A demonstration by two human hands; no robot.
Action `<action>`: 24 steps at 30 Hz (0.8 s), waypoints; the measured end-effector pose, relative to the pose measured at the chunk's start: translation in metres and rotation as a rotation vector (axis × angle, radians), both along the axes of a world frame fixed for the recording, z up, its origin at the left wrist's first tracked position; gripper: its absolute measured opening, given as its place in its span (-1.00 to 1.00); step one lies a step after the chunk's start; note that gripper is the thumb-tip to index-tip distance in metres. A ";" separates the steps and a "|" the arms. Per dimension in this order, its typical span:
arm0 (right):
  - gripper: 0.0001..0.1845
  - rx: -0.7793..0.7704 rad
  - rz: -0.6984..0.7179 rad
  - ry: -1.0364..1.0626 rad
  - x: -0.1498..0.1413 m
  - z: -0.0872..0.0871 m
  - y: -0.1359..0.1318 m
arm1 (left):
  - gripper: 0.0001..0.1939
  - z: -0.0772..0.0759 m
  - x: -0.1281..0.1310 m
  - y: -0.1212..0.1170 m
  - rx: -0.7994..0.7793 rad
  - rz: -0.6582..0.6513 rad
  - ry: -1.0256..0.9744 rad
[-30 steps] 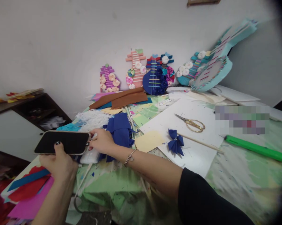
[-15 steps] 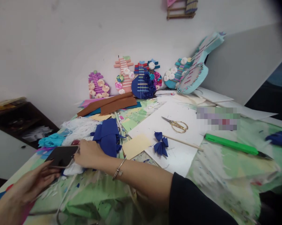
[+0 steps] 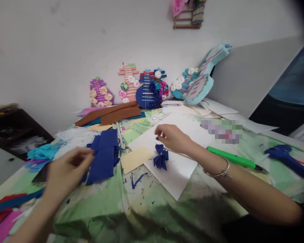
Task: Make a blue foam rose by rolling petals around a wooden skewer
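My left hand [image 3: 68, 170] is held above the left side of the table, beside a folded stack of dark blue paper [image 3: 102, 158]. Its fingers are loosely bent with a gap at the thumb, slightly blurred, and nothing shows in them. Behind its wrist lies a dark phone [image 3: 39, 173], mostly hidden. My right hand [image 3: 173, 136] is over the white sheet [image 3: 177, 182], fingers curled but apart, no object visible between them. It covers most of the gold scissors [image 3: 186, 136]. Just below it sits a dark blue folded-paper bow [image 3: 160, 157].
A green cutter knife [image 3: 230, 157] and a blue-handled tool [image 3: 288, 157] lie to the right. Cream paper [image 3: 135, 158] and blue scraps [image 3: 138, 180] are in the middle. White shredded strands [image 3: 76, 138] lie left. Decorated paper instruments [image 3: 148, 92] lean on the wall.
Both hands have left the phone, which now lies on the table. My right hand has moved right, over the white sheet and scissors. My left hand has shifted right towards the blue paper.
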State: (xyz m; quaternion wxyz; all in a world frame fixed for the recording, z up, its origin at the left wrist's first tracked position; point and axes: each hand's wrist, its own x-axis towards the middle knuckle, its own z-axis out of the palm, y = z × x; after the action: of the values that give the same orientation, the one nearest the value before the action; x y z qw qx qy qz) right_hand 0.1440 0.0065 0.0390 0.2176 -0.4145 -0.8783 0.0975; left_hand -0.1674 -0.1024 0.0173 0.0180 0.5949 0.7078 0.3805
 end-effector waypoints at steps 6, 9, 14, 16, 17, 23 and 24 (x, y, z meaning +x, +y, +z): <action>-0.75 -0.116 -0.137 -0.241 0.045 -0.056 0.035 | -0.79 -0.022 0.141 0.078 -0.150 -0.569 -0.127; -0.87 -0.108 -0.113 -0.273 0.042 -0.067 0.036 | -0.70 -0.032 0.164 0.107 -0.208 -0.597 -0.058; -0.88 -0.097 -0.120 -0.305 0.037 -0.063 0.036 | -0.87 -0.047 0.164 0.120 -0.311 -0.575 -0.235; -0.85 -0.095 -0.148 -0.289 0.039 -0.059 0.037 | -0.87 -0.049 0.162 0.117 -0.335 -0.572 -0.363; -0.82 -0.093 -0.161 -0.266 0.041 -0.057 0.037 | -0.86 -0.048 0.161 0.114 -0.350 -0.580 -0.434; -0.82 -0.115 0.042 0.146 0.052 -0.055 0.030 | -0.70 -0.041 0.157 0.104 -0.461 -0.640 -0.722; -0.84 -0.131 0.073 0.179 0.053 -0.056 0.029 | -0.70 -0.041 0.156 0.104 -0.472 -0.636 -0.730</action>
State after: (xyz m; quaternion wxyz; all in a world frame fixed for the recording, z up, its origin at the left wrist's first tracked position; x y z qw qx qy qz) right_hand 0.1967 0.0352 -0.0170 0.2640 -0.3852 -0.8616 0.1989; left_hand -0.0113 0.0014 -0.0233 0.5107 0.5887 0.5067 0.3687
